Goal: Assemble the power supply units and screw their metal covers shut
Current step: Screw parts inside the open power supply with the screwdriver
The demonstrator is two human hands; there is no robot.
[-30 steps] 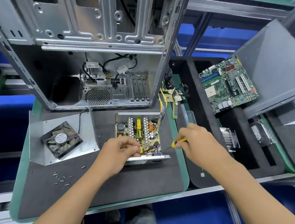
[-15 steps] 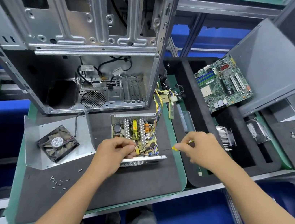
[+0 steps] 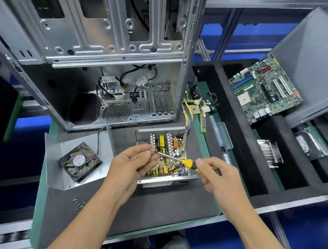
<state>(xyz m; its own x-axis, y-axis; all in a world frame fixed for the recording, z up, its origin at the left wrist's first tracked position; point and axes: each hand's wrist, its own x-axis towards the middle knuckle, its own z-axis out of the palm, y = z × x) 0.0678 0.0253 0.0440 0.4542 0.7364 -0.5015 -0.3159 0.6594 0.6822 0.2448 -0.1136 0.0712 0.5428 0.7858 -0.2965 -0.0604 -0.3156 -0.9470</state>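
An open power supply unit (image 3: 168,146) lies on the dark mat, its circuit board bare and its coloured wires running up to the back. My left hand (image 3: 132,166) hovers over its front part and pinches a small screw (image 3: 151,151) between the fingertips. My right hand (image 3: 217,174) grips a yellow-handled screwdriver (image 3: 187,163), and the tip of its shaft touches that screw. The unit's bent metal cover (image 3: 64,165), with a black fan (image 3: 80,161) mounted on it, lies to the left. Several loose screws (image 3: 78,203) are scattered on the mat near the front.
An empty computer case (image 3: 98,47) stands behind the unit. To the right, black foam trays hold a motherboard (image 3: 266,90), a heatsink (image 3: 269,153) and a hard drive (image 3: 310,144). A grey side panel (image 3: 323,62) leans at the far right. A RAM stick (image 3: 202,121) lies beside the wires.
My left hand has lifted off the unit with a screw between its fingers. My right hand has swung the screwdriver left, so that its tip now meets the screw.
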